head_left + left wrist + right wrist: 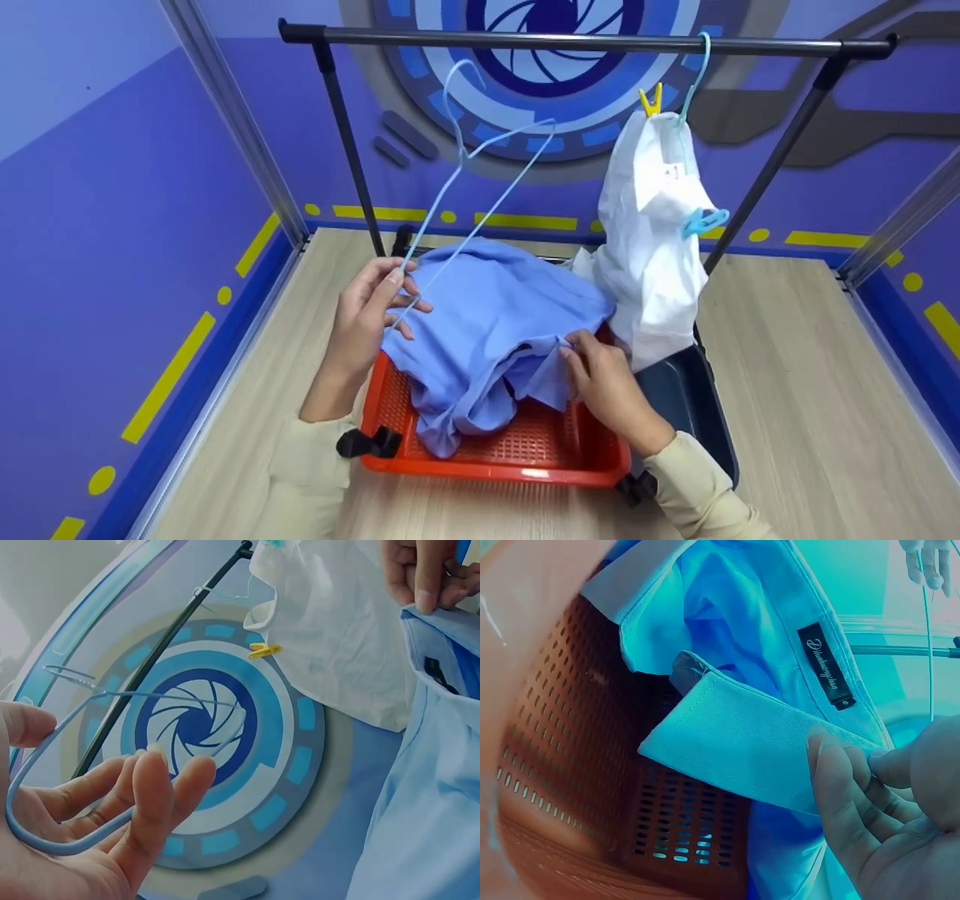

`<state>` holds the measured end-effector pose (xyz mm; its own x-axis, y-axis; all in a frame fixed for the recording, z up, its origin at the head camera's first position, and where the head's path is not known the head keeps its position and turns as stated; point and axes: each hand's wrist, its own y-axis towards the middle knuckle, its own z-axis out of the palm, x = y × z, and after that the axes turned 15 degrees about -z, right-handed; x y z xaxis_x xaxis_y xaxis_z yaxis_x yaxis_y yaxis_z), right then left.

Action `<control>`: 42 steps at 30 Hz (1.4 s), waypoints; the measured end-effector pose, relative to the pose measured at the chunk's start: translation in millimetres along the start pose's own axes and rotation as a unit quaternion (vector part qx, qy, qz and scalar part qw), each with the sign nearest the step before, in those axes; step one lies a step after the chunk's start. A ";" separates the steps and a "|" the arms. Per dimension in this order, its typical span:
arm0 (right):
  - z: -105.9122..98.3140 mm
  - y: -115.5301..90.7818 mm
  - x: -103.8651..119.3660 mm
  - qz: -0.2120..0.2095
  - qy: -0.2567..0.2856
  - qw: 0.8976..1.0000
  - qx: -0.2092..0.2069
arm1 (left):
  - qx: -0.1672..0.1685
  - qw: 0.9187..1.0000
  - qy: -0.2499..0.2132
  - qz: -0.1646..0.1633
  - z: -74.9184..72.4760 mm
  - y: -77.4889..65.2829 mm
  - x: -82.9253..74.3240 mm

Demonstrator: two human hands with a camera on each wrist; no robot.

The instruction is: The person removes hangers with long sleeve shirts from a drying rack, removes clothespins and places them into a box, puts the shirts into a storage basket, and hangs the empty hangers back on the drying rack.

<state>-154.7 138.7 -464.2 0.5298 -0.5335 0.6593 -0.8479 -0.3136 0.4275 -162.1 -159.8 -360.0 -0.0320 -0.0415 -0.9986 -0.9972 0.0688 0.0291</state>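
Held blue hanger (465, 155) in left hand (364, 311), above the left side of the red basket (495, 474), hook up and toward the far side, not on the rail (525, 40). Clamped left thumb and forefinger on one arm of the hanger, other fingers apart and loosely bent. Pinched blue shirt (499, 300) at the collar (739, 739) with right hand (609, 384), thumb and fingertips together on the cloth. Found shirt bunched in and over the red basket, between both hands, neck partly open, black label (826, 667) visible inside. Judged as readying the shirt for the hanger: collar in grip, hanger apart from the neck opening in left wrist view, so likely not yet inserted. Seemed to call next for spreading the neck wider, then guiding one end of the hanger inside toward a shoulder. Noted white garment (652, 270) on second hanger (697, 79) at right of rail, with yellow peg (651, 101) and light blue peg (703, 222), above dark basin (679, 390); probably finished already.
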 end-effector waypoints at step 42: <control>2.4 -7.7 -3.3 0.001 0.025 1.000 0.011 | -0.069 0.997 -0.010 -0.021 11.3 60.6 -26.0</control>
<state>-150.0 141.0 -471.1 0.5281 -0.4950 0.6900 -0.8489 -0.3298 0.4130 -221.0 -143.3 -332.8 0.0110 -0.0217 -0.9997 -0.9974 -0.0715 -0.0094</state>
